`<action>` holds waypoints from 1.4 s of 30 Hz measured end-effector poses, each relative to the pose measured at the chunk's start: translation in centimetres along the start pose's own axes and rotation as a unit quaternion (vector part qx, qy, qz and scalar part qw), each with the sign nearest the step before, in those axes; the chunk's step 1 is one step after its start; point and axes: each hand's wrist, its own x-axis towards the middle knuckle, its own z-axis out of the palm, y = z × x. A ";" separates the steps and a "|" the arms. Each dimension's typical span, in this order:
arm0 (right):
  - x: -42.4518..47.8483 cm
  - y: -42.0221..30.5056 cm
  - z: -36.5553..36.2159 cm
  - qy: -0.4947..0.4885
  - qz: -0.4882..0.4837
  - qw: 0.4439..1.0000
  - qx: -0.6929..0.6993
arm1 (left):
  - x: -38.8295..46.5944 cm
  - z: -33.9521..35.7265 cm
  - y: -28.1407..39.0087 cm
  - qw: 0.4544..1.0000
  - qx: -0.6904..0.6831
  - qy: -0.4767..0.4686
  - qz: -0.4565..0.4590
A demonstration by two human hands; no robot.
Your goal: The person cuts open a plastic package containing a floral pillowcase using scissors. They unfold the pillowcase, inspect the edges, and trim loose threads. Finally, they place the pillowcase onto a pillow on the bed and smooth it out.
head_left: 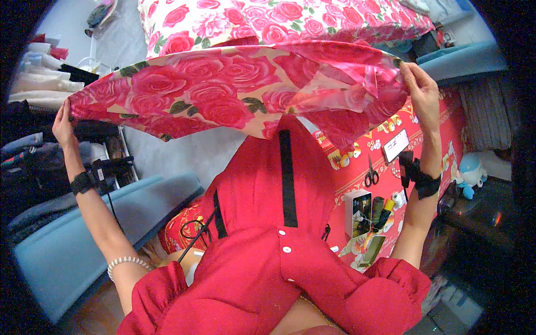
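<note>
A pink and white rose-print cloth point(209, 90) is stretched out in the air in front of me. My left hand point(65, 125) grips its left end between thumb and fingers. The right end is pinched by my right hand point(421, 92), raised to about the same height. Part of the cloth near my right hand is folded over itself and looks sheer. Its lower edge hangs across the top of my red dress point(259, 184). Black bands with small devices are strapped round both wrists.
Below my right hand, a red patterned cover point(351, 180) bears scissors point(371, 175), a phone-like device point(395, 145), a white box point(358, 213) and thread spools point(383, 211). A rose-print bedspread point(284, 21) lies beyond. Folded clothes point(46, 77) are stacked at left, above a blue padded edge point(83, 234).
</note>
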 end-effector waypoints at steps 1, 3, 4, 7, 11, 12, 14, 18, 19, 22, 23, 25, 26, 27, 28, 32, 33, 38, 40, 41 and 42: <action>-0.1 0.0 0.0 0.004 0.005 1.000 -0.004 | -0.5 0.4 0.8 0.998 0.064 0.005 0.026; -0.2 -0.5 -0.4 0.014 0.014 1.000 -0.013 | -0.8 0.8 1.0 0.995 0.090 -0.007 0.035; -0.1 -0.4 -0.7 0.002 0.026 1.000 -0.016 | -0.6 0.8 0.7 0.998 0.053 -0.025 0.016; 0.1 0.3 -1.4 -0.005 0.054 0.999 0.001 | 0.2 0.8 -0.6 0.998 0.026 -0.061 0.006; -1.4 -0.9 -2.6 -0.044 0.090 0.995 -0.018 | 1.1 -1.7 -1.6 0.989 0.094 -0.099 0.053; -1.9 -1.6 -2.9 -0.054 0.098 0.994 -0.007 | 0.8 -2.0 -1.7 0.978 0.105 -0.124 0.127; -3.0 -2.7 -3.5 -0.075 0.137 0.986 0.065 | 0.7 -3.5 -0.3 0.980 0.113 -0.155 0.044; -4.9 -2.2 -5.7 -0.114 0.220 0.954 0.168 | -0.2 -3.1 2.2 0.959 0.126 -0.253 -0.027; -5.3 -3.1 -4.9 -0.110 0.251 0.946 0.172 | 0.3 -2.9 1.7 0.939 0.190 -0.283 -0.033; -6.2 -0.4 -3.1 -0.204 0.271 0.921 0.194 | 0.1 -0.1 -6.1 0.876 0.324 -0.356 -0.027; -6.9 -0.2 -1.9 -0.189 0.297 0.914 0.200 | -1.2 2.0 -8.8 0.816 0.436 -0.376 -0.055; -8.3 0.4 -0.8 -0.206 0.316 0.894 0.244 | -6.2 6.6 -12.5 0.698 0.620 -0.359 0.023; -9.1 0.4 -0.7 -0.206 0.348 0.869 0.284 | -10.5 9.1 -11.4 0.733 0.578 -0.323 0.157; -9.7 0.3 -0.7 -0.201 0.355 0.867 0.285 | -13.8 11.2 -10.3 0.801 0.476 -0.293 0.215; -10.3 0.4 -0.7 -0.196 0.362 0.865 0.288 | -17.7 14.2 -6.6 0.853 0.329 -0.312 0.258; -11.0 -0.9 -0.4 -0.121 0.402 0.854 0.306 | -30.6 19.6 6.9 0.850 0.055 -0.487 0.195; -10.9 -1.0 -0.4 -0.099 0.406 0.852 0.316 | -32.5 20.0 8.3 0.841 0.038 -0.483 0.240; -11.3 -1.7 -0.1 -0.070 0.415 0.851 0.316 | -37.5 22.3 11.5 0.822 0.050 -0.465 0.324; -11.8 -1.6 -0.2 -0.066 0.414 0.848 0.324 | -38.2 23.0 10.9 0.812 0.051 -0.484 0.323; -11.8 -1.7 -0.1 -0.075 0.411 0.847 0.328 | -38.0 23.3 10.2 0.804 0.046 -0.497 0.324; -11.7 -1.8 -0.1 -0.085 0.408 0.846 0.333 | -37.9 23.4 9.7 0.795 0.041 -0.510 0.326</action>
